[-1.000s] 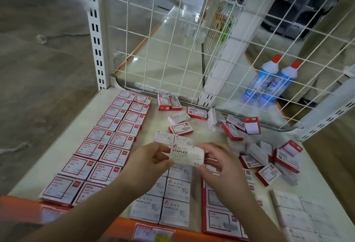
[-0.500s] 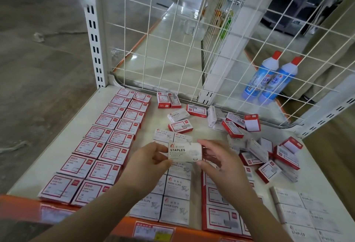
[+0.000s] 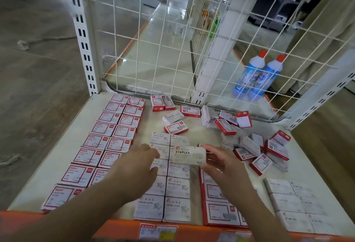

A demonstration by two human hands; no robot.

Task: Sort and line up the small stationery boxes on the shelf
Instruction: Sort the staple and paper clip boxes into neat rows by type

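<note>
Glossy tiled aisle floor [image 3: 153, 49] beyond white wire mesh [image 3: 172, 30], grey concrete floor [image 3: 38, 68] at left

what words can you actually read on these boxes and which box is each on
"STAPLES": white box held by the right hand.
"STAPLES": loose white box near the back.
"PAPER CLIPS": white boxes in the middle rows.
Red-framed boxes, bottles, orange edge tag: too blurred.

Open shelf [image 3: 63, 157] strip left of red rows [image 3: 107, 141]; loose pile [image 3: 249, 141] crowding right; wire grid [image 3: 172, 49] seemingly closing the back.
</note>
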